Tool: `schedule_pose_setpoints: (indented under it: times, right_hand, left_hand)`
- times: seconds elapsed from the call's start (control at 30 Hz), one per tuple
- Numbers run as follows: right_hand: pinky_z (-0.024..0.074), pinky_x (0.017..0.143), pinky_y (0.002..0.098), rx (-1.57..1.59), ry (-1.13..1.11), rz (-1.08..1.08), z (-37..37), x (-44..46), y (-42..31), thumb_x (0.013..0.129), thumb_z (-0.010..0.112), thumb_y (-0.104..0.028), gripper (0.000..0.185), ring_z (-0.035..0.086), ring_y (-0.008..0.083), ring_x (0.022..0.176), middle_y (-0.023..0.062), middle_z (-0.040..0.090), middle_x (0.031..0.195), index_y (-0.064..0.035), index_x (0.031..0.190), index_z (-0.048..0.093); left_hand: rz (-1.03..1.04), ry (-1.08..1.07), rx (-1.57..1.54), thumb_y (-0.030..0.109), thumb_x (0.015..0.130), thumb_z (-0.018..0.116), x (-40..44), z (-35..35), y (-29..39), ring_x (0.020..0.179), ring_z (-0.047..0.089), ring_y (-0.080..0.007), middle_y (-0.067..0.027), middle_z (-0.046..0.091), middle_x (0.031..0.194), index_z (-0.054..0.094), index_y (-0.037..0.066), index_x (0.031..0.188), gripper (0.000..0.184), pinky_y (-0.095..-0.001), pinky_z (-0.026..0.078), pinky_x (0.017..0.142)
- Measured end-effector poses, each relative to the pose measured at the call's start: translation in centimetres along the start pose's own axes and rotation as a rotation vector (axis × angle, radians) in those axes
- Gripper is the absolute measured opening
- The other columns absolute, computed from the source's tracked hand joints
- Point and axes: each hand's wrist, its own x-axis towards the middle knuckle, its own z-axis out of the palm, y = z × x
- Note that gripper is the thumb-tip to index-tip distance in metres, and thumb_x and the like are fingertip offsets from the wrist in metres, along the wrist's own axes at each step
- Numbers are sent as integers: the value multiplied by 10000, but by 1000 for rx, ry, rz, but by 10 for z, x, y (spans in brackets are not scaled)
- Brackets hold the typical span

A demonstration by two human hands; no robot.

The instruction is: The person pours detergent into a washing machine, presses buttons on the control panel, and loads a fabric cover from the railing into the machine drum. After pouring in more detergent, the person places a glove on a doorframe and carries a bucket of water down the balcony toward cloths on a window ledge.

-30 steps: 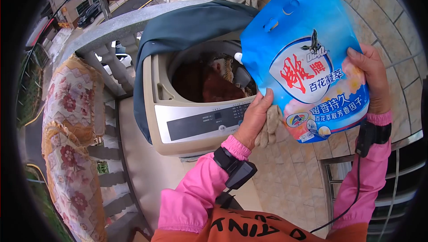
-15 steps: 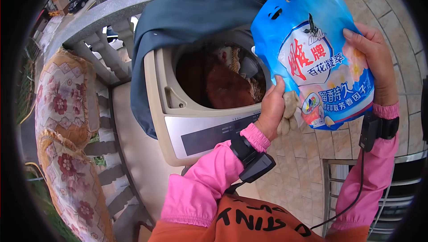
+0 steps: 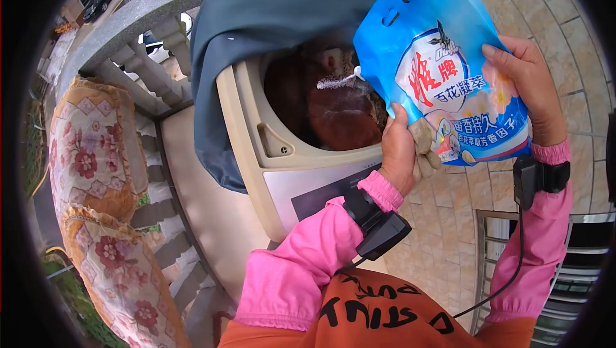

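Note:
Both hands hold a large blue bag of laundry detergent (image 3: 443, 69) tilted over the open washing machine (image 3: 273, 159). White powder (image 3: 337, 83) streams from the bag's left corner into the drum. Inside lies brownish-red cloth (image 3: 343, 120) with a patterned, lace-edged piece partly in shadow. My left hand (image 3: 399, 146) is closed on the bag's lower left edge, thumb on the front, its other fingers hidden behind. My right hand (image 3: 529, 85) grips the right edge, thumb on the front. Beige cloth (image 3: 423, 149), perhaps a glove, hangs beside my left hand.
A dark grey-green cover (image 3: 221, 46) is folded back over the machine's far and left sides. A stone balustrade (image 3: 147, 21) curves along the left, with flowered fabric covers (image 3: 96, 149) draped on it. Tiled floor (image 3: 443, 220) and a metal-barred window (image 3: 545, 271) are to the right.
Powder now pours visibly from the bag's corner, where almost none showed before. The bag has tipped a little further toward the drum, and the view has shifted slightly.

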Motion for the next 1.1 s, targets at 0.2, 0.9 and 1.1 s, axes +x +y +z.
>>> schedule_pose_setpoints:
  times: [0.2,0.9,1.1]
  right_hand:
    - [473,574,193,-60,-7,32,9,-1,11,834,630,-193,205,598,69,629,13,632,730,-6,915,650]
    - [496,630,203,264,509,12,-22,-114,49,865,596,-176,191,629,89,697,54,656,814,1,932,617]
    - [485,647,222,367,780,-102,-22,-212,116,881,586,-205,219,622,106,717,68,657,833,9,910,618]
  left_hand:
    - [66,80,16,456,963,290,-5,8,1,582,584,-209,-105,589,794,445,85,1096,423,-343,494,440]
    - [244,100,337,480,947,344,-5,21,-18,618,558,-165,-85,578,776,521,72,1047,456,-295,469,495]
    - [340,-51,635,377,962,384,-25,46,-33,641,571,-116,-47,593,823,523,77,1093,355,-242,479,540]
